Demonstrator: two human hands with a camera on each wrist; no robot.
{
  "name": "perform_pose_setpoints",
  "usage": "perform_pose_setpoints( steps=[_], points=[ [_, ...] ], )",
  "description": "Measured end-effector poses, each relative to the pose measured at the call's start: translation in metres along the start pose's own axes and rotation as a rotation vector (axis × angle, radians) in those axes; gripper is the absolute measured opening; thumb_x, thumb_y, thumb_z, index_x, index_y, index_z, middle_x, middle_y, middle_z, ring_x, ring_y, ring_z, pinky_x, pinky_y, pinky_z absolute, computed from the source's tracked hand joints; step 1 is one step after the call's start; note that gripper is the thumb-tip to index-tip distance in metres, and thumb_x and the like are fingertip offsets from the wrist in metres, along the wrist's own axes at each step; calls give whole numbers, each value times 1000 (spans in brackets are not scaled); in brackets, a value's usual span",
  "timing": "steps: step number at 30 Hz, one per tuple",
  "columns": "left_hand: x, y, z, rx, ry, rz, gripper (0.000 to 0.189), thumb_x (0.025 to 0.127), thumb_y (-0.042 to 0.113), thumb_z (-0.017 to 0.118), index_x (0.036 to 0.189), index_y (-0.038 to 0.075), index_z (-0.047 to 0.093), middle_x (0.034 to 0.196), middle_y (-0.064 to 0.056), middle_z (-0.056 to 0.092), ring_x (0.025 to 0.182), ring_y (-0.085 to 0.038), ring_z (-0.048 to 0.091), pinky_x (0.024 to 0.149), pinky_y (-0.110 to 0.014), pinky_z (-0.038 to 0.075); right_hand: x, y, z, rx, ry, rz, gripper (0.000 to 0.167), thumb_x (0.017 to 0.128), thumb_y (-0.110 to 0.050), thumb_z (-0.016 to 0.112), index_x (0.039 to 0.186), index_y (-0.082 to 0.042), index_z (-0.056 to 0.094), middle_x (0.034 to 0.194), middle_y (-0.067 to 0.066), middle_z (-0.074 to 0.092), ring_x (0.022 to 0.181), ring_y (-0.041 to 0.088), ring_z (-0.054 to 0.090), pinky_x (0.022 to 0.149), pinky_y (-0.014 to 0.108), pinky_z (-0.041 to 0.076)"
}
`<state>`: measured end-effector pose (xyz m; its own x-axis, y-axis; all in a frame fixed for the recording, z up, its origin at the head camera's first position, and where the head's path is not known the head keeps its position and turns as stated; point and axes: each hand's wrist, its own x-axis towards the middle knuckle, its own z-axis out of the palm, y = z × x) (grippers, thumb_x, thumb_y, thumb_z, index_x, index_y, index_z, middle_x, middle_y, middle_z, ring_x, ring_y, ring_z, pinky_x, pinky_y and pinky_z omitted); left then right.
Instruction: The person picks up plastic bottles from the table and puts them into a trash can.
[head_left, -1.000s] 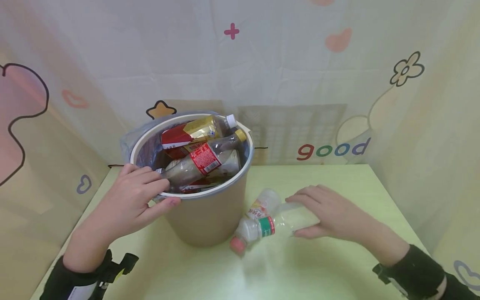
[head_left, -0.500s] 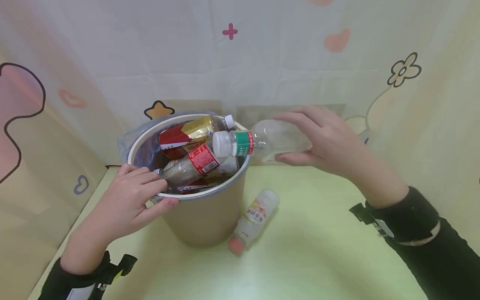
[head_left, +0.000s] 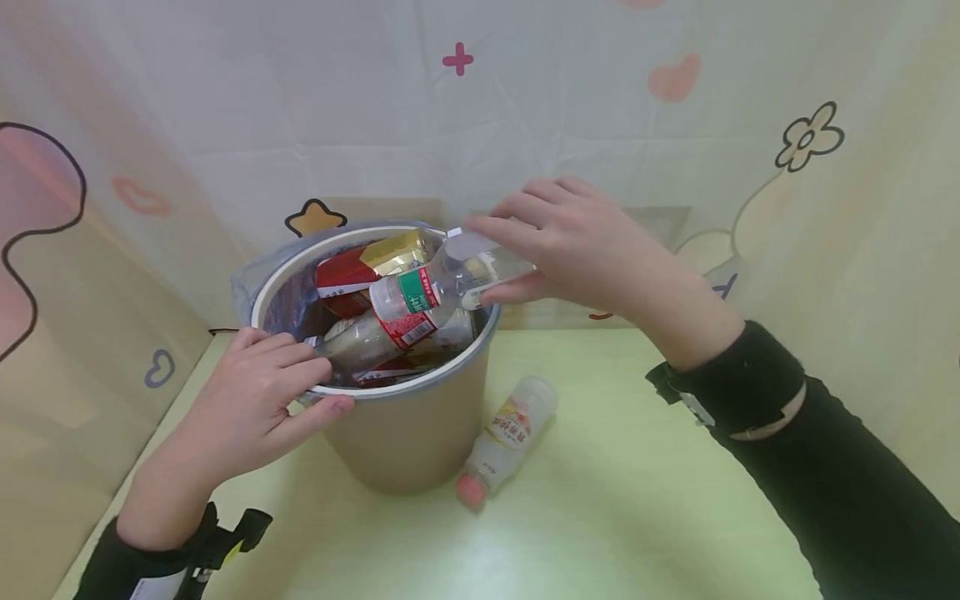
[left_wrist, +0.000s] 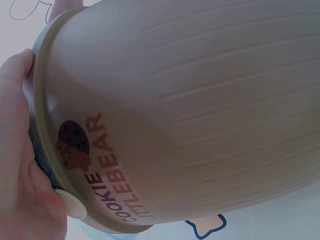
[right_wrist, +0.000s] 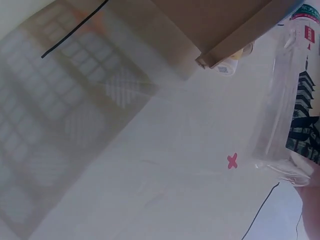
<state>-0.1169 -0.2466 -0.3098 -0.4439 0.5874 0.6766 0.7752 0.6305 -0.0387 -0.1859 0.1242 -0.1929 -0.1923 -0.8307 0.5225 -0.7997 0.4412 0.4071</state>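
Observation:
My left hand (head_left: 258,400) grips the near left rim of a beige trash bin (head_left: 420,442), fingers over the edge and thumb outside. In the left wrist view the bin's wall (left_wrist: 215,110) carries bear lettering. My right hand (head_left: 562,242) holds a clear plastic bottle (head_left: 450,275) with a green band by its base end, its capped end pointing left over the bin's opening. The right wrist view shows that bottle (right_wrist: 280,105) with a dark pagoda print. Under it in the bin lie a red-labelled bottle (head_left: 360,346) and a red and gold package-like label (head_left: 382,258).
A pale bottle with a pink cap (head_left: 510,433) lies on the light green table (head_left: 637,500), just right of the bin. A bluish bag (head_left: 258,279) lines the bin and hangs over its left rim. A printed curtain (head_left: 562,108) stands behind.
My right hand has lifted the green-banded bottle off the table, up and left, until its capped end is over the bin. My left hand stays on the rim.

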Motion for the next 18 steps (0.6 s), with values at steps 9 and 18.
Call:
perform_pose_setpoints(
  steps=[9, 18],
  points=[
    [1, 1, 0, -7, -6, -6, 66, 112, 70, 37, 81, 19, 64, 85, 4, 69, 82, -22, 61, 80, -48, 38, 22, -17, 15, -23, -116, -87, 73, 90, -67, 83, 137, -12, 74, 114, 10, 75, 104, 32, 68, 90, 45, 56],
    [3, 1, 1, -21, -6, -7, 65, 112, 70, 38, 84, 19, 67, 85, 6, 68, 81, -19, 59, 80, -46, 37, 41, -42, 27, -8, -279, -132, 69, 100, -68, 70, 144, -16, 71, 125, 7, 73, 116, 30, 65, 95, 44, 52]
  ],
)
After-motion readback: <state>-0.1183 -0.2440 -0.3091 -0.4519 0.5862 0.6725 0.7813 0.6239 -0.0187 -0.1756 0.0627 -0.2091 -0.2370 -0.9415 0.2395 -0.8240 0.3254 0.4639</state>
